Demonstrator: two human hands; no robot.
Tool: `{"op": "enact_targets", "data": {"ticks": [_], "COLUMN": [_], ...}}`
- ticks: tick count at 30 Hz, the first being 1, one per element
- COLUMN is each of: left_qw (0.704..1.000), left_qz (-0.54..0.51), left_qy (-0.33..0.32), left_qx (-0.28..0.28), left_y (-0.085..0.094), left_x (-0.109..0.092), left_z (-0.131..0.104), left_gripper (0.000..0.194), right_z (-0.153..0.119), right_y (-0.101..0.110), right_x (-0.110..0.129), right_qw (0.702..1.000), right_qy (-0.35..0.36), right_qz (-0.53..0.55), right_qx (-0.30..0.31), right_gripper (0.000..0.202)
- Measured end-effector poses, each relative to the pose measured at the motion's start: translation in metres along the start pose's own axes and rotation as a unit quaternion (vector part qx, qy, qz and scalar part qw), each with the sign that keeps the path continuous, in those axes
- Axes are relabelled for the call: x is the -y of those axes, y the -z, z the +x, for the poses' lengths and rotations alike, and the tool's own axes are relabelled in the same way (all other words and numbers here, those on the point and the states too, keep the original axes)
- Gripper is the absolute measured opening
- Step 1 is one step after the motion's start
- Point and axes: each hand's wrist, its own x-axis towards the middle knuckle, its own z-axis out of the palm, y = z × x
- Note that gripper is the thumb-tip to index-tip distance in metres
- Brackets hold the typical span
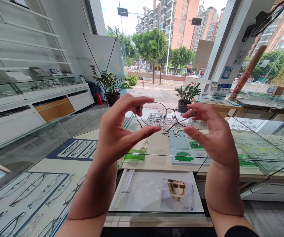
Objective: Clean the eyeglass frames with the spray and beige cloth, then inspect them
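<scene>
A pair of thin-rimmed glasses [171, 109] is held up in front of me, above the glass display counter, with its lenses facing me. My left hand [122, 128] holds the left end of the frame near the hinge, its thumb stretched out below the lens. At the right end, my right hand [210, 131] has its fingers on the frame by the hinge, with the thumb apart underneath. One temple arm slants behind the right lens.
Under the counter's glass lie rows of eyeglasses [28, 187], green cards [184, 156] and a printed picture card [178, 194]. Two potted plants [111, 85] stand beyond. Display cabinets [55, 98] line the left wall. A street shows through the window.
</scene>
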Motion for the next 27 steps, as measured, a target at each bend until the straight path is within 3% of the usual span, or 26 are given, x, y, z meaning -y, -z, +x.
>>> {"op": "enact_targets", "data": {"ticks": [7,12,21,27], "left_qw": [1.0,0.999,0.997,0.996], "left_qz": [0.011,0.01,0.015,0.041], "left_qy": [0.011,0.025,-0.042,-0.042], "left_qx": [-0.011,-0.036,-0.068,-0.064], "left_y": [-0.001,-0.004,-0.007,-0.007], "left_x": [0.0,-0.002,-0.001,-0.002], "left_z": [0.0,0.0,0.002,0.002], "left_gripper": [0.06,0.052,0.049,0.046], "right_z": [0.0,0.0,0.003,0.003], "right_y": [0.0,0.004,0.005,0.005], "right_x": [-0.004,-0.006,-0.011,-0.01], "right_qw": [0.999,0.999,0.999,0.999], "right_qy": [-0.021,-0.025,-0.024,-0.029], "right_qz": [0.027,0.028,-0.023,-0.043], "right_qx": [-0.008,-0.014,-0.009,0.007], "right_gripper": [0.05,0.051,0.05,0.05]}}
